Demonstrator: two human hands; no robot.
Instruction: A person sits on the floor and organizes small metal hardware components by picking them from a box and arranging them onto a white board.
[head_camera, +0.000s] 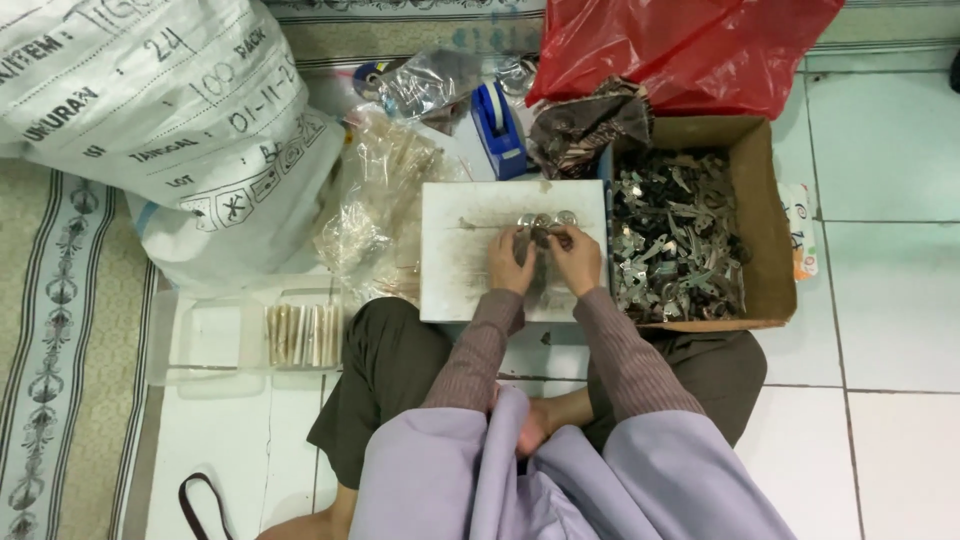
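Observation:
I sit cross-legged on the floor with a white work board (460, 260) resting on my lap. My left hand (509, 262) and my right hand (577, 258) meet over the middle of the board, fingers pinched together on a small metal piece (541, 236). A few round silvery parts (545, 218) lie on the board just beyond my fingertips. A cardboard box (775, 240) full of small metal parts (675, 240) stands directly right of my right hand.
A large white woven sack (170, 120) fills the left rear. A clear plastic tray (200, 335) with pale sticks (303, 335) lies at left. Clear plastic bags (380, 200), a blue tape dispenser (497, 125) and a red plastic bag (680, 45) sit behind the board. A patterned rug (60, 350) borders the tiles.

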